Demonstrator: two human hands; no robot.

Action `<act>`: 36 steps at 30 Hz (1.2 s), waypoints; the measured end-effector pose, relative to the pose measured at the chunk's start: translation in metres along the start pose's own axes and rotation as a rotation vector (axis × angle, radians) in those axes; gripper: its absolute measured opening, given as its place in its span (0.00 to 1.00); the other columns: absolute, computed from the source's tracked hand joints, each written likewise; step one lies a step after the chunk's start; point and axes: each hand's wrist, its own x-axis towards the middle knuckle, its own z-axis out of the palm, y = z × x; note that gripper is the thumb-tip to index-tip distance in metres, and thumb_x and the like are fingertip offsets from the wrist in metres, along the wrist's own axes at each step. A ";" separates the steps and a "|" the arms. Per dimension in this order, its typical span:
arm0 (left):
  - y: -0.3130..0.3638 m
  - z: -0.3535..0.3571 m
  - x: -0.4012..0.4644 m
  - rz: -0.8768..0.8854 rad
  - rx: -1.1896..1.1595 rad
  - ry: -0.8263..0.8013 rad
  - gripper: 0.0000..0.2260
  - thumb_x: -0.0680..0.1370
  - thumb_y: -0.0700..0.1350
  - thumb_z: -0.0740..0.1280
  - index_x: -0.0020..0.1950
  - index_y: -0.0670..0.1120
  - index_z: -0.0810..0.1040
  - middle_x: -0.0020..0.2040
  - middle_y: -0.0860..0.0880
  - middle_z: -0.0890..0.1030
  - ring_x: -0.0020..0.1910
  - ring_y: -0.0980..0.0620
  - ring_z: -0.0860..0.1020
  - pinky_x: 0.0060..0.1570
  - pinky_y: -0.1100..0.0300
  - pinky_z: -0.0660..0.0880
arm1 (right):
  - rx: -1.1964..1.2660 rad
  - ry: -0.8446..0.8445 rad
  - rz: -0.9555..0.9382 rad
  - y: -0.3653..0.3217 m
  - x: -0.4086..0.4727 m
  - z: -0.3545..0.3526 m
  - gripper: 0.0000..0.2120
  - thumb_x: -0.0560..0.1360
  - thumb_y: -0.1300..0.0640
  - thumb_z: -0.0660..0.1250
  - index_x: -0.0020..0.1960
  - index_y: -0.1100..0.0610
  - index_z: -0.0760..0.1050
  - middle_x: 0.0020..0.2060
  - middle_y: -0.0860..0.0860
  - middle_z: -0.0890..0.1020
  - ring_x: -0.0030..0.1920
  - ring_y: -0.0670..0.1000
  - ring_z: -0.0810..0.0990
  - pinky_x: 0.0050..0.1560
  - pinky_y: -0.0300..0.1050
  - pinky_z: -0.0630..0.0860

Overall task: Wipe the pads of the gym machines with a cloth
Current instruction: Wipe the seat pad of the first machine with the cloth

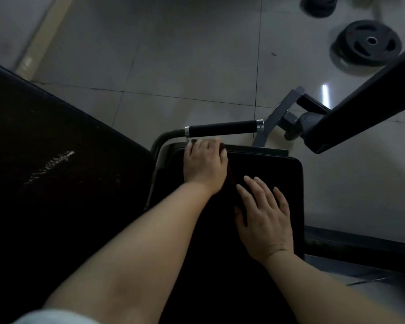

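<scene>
A black seat pad of a gym machine lies below me. My left hand is at the pad's far left corner, fingers curled down on a dark brown cloth. The cloth shows only as a thin dark strip at the hand's right side and barely stands out from the pad. My right hand lies flat on the pad with its fingers spread, just right of the cloth; whether it touches the cloth is unclear.
A larger black pad with a scuffed pale mark fills the left. A black grip handle sits just beyond the seat pad. A dark machine arm crosses the right. Weight plates lie on the tiled floor.
</scene>
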 end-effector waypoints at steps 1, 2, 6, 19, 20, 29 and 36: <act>0.002 -0.002 0.010 0.007 0.007 0.002 0.13 0.80 0.51 0.52 0.58 0.49 0.72 0.55 0.50 0.77 0.59 0.49 0.73 0.68 0.52 0.60 | 0.005 0.003 -0.001 0.000 0.000 0.000 0.24 0.75 0.45 0.52 0.68 0.52 0.70 0.70 0.51 0.70 0.72 0.50 0.60 0.71 0.53 0.53; 0.001 -0.003 0.014 0.015 0.002 0.012 0.13 0.81 0.51 0.52 0.55 0.49 0.73 0.52 0.50 0.78 0.56 0.49 0.74 0.66 0.53 0.62 | 0.011 0.005 -0.001 0.000 0.001 -0.001 0.24 0.75 0.45 0.52 0.68 0.52 0.71 0.70 0.51 0.70 0.72 0.50 0.61 0.71 0.53 0.53; -0.011 0.007 -0.030 0.006 -0.018 0.054 0.22 0.79 0.53 0.47 0.69 0.47 0.67 0.72 0.46 0.67 0.74 0.48 0.60 0.74 0.50 0.53 | 0.013 0.004 0.002 0.000 0.000 -0.001 0.24 0.75 0.45 0.52 0.68 0.52 0.71 0.70 0.51 0.70 0.72 0.50 0.60 0.72 0.53 0.52; -0.011 -0.004 0.015 -0.053 0.059 -0.039 0.17 0.81 0.53 0.51 0.61 0.48 0.73 0.62 0.48 0.75 0.66 0.48 0.69 0.72 0.50 0.55 | -0.016 -0.004 -0.008 -0.001 0.000 0.001 0.25 0.76 0.46 0.52 0.69 0.52 0.70 0.72 0.51 0.68 0.73 0.51 0.60 0.71 0.55 0.54; -0.011 -0.003 0.017 -0.060 0.053 -0.023 0.17 0.81 0.53 0.50 0.61 0.48 0.73 0.62 0.48 0.76 0.65 0.48 0.70 0.72 0.50 0.56 | -0.014 -0.004 -0.006 -0.001 0.001 0.002 0.25 0.76 0.46 0.52 0.69 0.52 0.70 0.72 0.51 0.68 0.73 0.51 0.60 0.71 0.55 0.53; -0.029 0.011 -0.124 -0.110 0.091 -0.005 0.28 0.80 0.56 0.45 0.77 0.46 0.52 0.78 0.45 0.50 0.77 0.46 0.48 0.72 0.50 0.48 | -0.011 -0.015 0.005 -0.002 0.000 0.001 0.25 0.76 0.45 0.51 0.69 0.52 0.70 0.72 0.51 0.67 0.74 0.50 0.60 0.72 0.55 0.53; -0.035 -0.002 -0.020 -0.167 0.031 -0.033 0.25 0.81 0.54 0.51 0.76 0.47 0.57 0.77 0.46 0.56 0.76 0.46 0.50 0.75 0.49 0.48 | -0.012 0.000 -0.009 -0.001 0.001 0.001 0.25 0.76 0.45 0.52 0.69 0.52 0.70 0.71 0.51 0.68 0.73 0.50 0.58 0.71 0.55 0.54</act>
